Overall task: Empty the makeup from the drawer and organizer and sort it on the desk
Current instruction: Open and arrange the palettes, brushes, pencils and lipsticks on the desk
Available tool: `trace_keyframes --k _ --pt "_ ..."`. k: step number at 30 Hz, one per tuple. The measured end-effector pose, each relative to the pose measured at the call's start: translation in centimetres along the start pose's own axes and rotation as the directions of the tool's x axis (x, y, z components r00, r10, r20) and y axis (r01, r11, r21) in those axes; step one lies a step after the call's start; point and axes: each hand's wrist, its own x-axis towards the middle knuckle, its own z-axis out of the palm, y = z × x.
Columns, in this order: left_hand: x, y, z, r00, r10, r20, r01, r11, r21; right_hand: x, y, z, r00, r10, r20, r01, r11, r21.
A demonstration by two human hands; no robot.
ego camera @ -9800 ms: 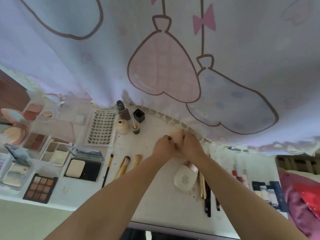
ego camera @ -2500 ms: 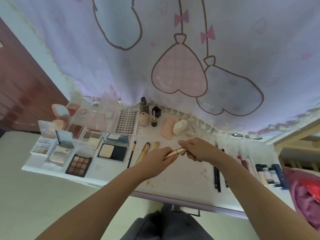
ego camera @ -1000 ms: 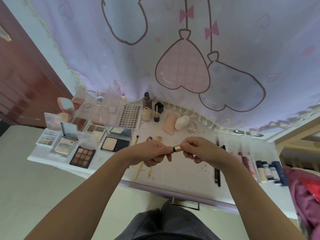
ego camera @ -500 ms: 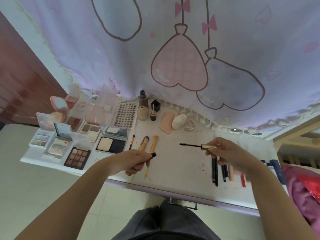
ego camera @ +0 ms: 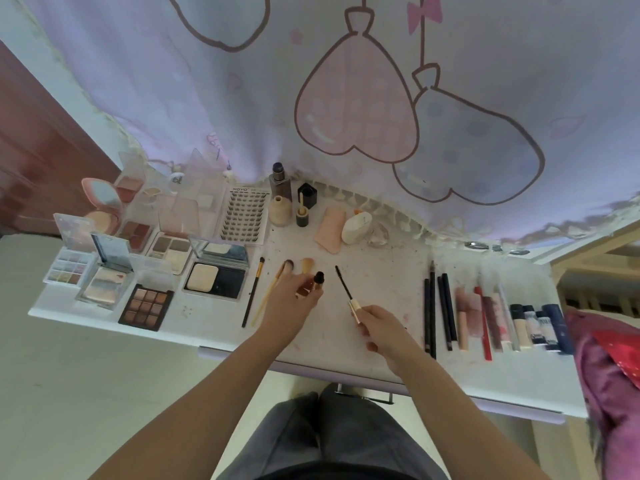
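Observation:
My left hand [ego camera: 291, 303] holds a brown mascara tube [ego camera: 311, 285] upright over the white desk [ego camera: 381, 282], its dark mouth facing up. My right hand [ego camera: 377, 323] pinches the gold cap end of the mascara wand [ego camera: 346, 289], whose black brush points up and left, a short way from the tube. Makeup brushes [ego camera: 273, 289] lie just left of the tube. Open palettes and compacts [ego camera: 145, 271] fill the desk's left side. Pencils, lip products and small tubes [ego camera: 485, 317] lie in a row on the right.
Small bottles [ego camera: 280, 199], a lash tray [ego camera: 244, 216], a pink sponge [ego camera: 330, 230] and a white puff [ego camera: 356, 226] sit along the back by a lilac curtain [ego camera: 346, 81]. A drawer handle [ego camera: 363, 396] shows below the desk's front edge. Red fabric [ego camera: 613, 368] lies at right.
The capped mascara I held in both hands was pulled apart. Since half a second ago, my right hand has swung the wand back toward the tube, which my left hand has tilted upright.

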Motion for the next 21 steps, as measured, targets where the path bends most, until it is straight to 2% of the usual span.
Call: trace_keyframes --k 4,8,11,16,21 --pt "0.7 -0.4 0.4 0.998 0.064 -0.026 -0.058 0.98 0.188 1.0 0.2 1.9 0.987 -0.086 -0.137 0.066 0.987 -0.147" --pt "1.7 -0.9 1.2 0.995 0.097 0.017 -0.095 0.885 0.455 1.8 -0.4 2.7 0.972 -0.184 -0.146 0.114 0.914 -0.389" --pt "2.6 -1.5 1.8 0.995 0.087 0.041 -0.094 0.808 0.582 2.0 -0.7 3.4 0.959 -0.24 -0.152 0.139 0.863 -0.486" --pt "3.4 -2.1 2.3 0.992 0.111 0.065 -0.123 0.672 0.73 2.8 -1.4 5.0 0.954 -0.26 -0.151 0.128 0.805 -0.579" --pt "3.6 -2.2 1.9 0.987 0.143 0.069 -0.146 0.638 0.756 3.6 -1.6 5.6 0.951 -0.274 -0.144 0.135 0.786 -0.604"
